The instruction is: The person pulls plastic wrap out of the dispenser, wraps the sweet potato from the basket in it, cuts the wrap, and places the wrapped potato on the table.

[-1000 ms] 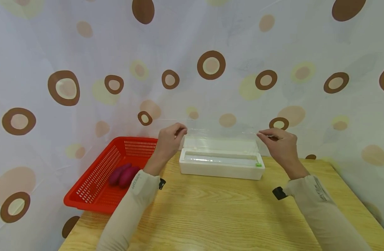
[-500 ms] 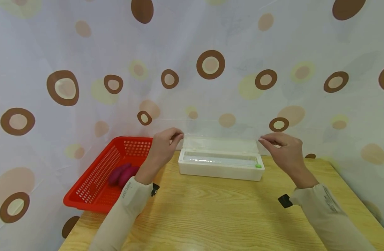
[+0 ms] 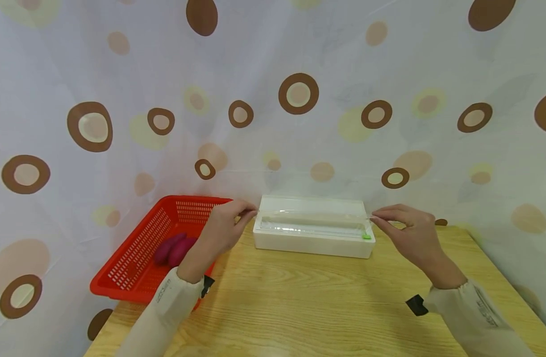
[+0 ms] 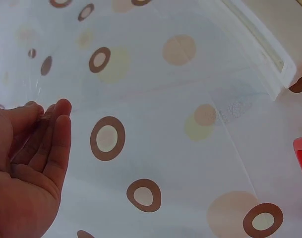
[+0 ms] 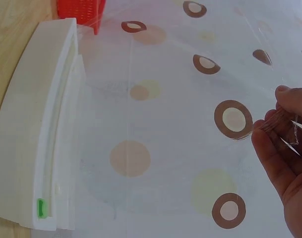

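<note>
A thin, clear sheet of plastic wrap (image 3: 315, 214) stretches between my two hands, above a white wrap dispenser box (image 3: 313, 246). The box's lid (image 3: 313, 202) stands raised at the back, and a green slider (image 3: 366, 237) sits at its right end. My left hand (image 3: 223, 228) pinches the sheet's left corner between thumb and fingers, just left of the box. At the other corner, my right hand (image 3: 411, 235) pinches the film; in the right wrist view a crumpled bit of plastic wrap (image 5: 274, 120) shows between thumb and fingertips.
On the left a red plastic basket (image 3: 104, 283) holds purple sweet potatoes (image 3: 169, 249). Basket and box stand on a wooden table (image 3: 299, 307). Behind rises a white sheet (image 3: 335, 59) patterned with brown and beige spots.
Both hands have come down and toward me, spreading a little apart. The wrap's held edge has dropped from above the raised lid to over the open box.
</note>
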Available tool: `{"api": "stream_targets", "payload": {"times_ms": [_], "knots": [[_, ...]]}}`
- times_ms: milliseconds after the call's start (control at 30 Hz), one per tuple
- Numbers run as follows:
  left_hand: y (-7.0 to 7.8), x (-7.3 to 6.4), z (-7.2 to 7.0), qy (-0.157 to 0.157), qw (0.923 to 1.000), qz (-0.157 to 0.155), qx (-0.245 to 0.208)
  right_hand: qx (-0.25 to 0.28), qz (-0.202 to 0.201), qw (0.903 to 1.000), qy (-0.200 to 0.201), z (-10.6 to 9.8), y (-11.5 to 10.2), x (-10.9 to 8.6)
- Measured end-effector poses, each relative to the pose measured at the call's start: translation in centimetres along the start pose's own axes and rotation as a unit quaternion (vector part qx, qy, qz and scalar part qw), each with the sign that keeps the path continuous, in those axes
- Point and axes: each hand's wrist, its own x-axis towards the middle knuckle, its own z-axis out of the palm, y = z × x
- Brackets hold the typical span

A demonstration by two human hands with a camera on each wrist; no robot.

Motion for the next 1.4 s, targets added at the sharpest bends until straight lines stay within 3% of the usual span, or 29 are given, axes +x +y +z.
{"api": "stream_targets", "payload": {"times_ms": [200,367,533,633,867,1033,1133,1300,1400], "knots": [[0.3,-1.5,-0.6,-0.014,0.9986,0.046,-0.023,0.010,-0.045,0.9989,0.005,-0.1,-0.5,-0.8],[0.6,-2.9,-1.0,-0.042,0.9972,0.058,-0.024,0.017,-0.069,0.9975,0.006,-0.1,-1.2,-2.0],[0.8,-4.5,-0.9,-0.074,0.9937,0.076,-0.037,0.025,-0.071,0.9971,-0.015,-0.1,-2.0,-3.9],[1.0,-5.6,-0.9,-0.113,0.9894,0.076,-0.051,0.044,-0.076,0.9956,-0.032,0.0,-2.2,-5.2],[1.0,-7.6,-0.6,-0.227,0.9691,0.064,-0.071,0.136,-0.105,0.9776,-0.121,0.4,-2.6,-7.8],[0.8,-8.3,-0.2,-0.299,0.9485,0.054,-0.090,0.151,-0.090,0.9659,-0.189,0.4,-2.6,-8.9],[0.7,-8.5,0.0,-0.321,0.9407,0.045,-0.100,0.153,-0.084,0.9606,-0.216,0.5,-2.6,-9.4],[0.6,-8.8,0.3,-0.340,0.9339,0.036,-0.104,0.173,-0.085,0.9534,-0.232,0.7,-2.5,-9.8],[0.6,-8.9,0.7,-0.356,0.9287,0.055,-0.088,0.183,-0.081,0.9467,-0.252,0.8,-2.3,-10.0]]}}
